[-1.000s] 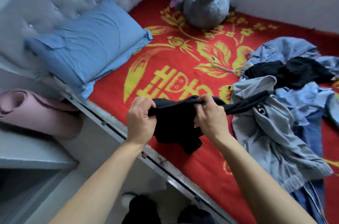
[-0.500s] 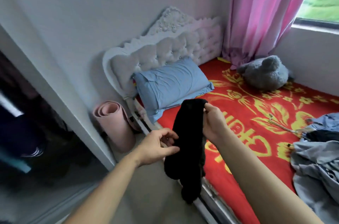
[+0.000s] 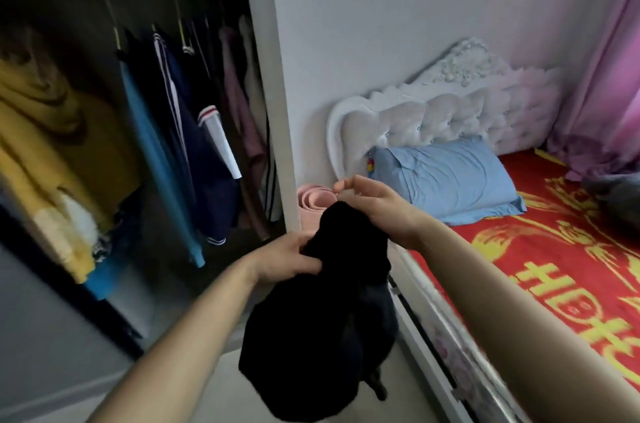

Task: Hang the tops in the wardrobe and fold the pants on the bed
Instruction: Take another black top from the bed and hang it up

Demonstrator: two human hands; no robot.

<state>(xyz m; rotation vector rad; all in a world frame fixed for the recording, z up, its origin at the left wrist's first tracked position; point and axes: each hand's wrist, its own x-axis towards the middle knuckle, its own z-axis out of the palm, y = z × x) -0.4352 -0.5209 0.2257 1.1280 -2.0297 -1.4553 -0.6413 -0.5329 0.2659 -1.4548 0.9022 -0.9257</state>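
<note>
Head view: your left hand and right hand both grip the black garment, not yet hung, wardrobe at ten o'clock, folding probably left to do.

Two hands, the left hand and the right hand. One black piece of clothing. One wardrobe, with many hung clothes, too dark to count. One bed. One blue pillow. One white headboard. One pink rolled mat. One pink curtain. One grey soft thing.
</note>
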